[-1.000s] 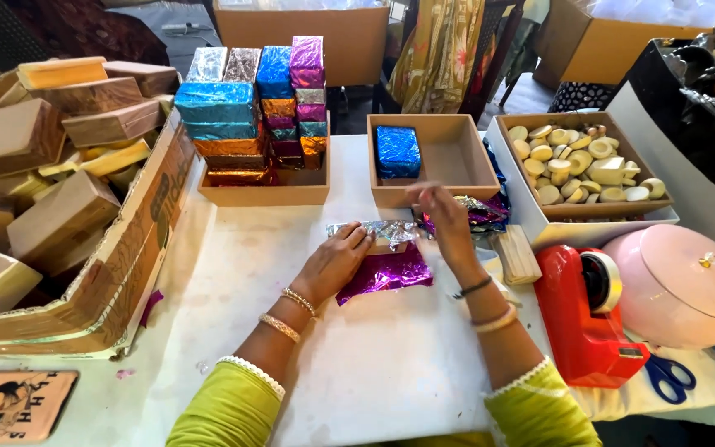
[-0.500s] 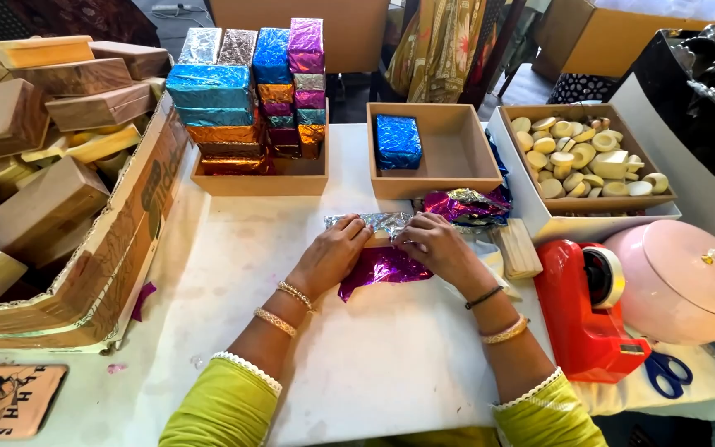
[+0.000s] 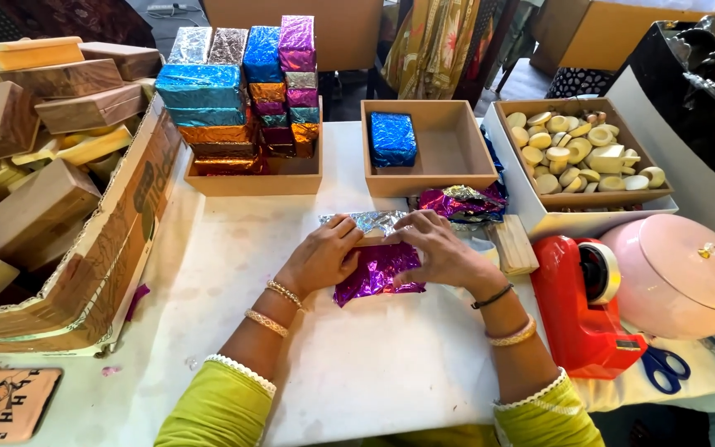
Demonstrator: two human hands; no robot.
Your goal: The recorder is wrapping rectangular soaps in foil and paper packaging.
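White counter [image 3: 374,364], evenly lit. Beyond its far edge: large brown cardboard panel [image 3: 324,33], patterned yellow-green cloth [image 3: 432,45] hanging right of it, grey floor [image 3: 531,79] and another cardboard carton [image 3: 622,33] farther right.

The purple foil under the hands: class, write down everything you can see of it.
The purple foil sheet is shiny, metallic magenta and crinkled. It lies flat on the white table, partly folded up around a block that is mostly hidden. The left hand presses its left side and the right hand covers its right. A strip of silver foil lies just beyond it.
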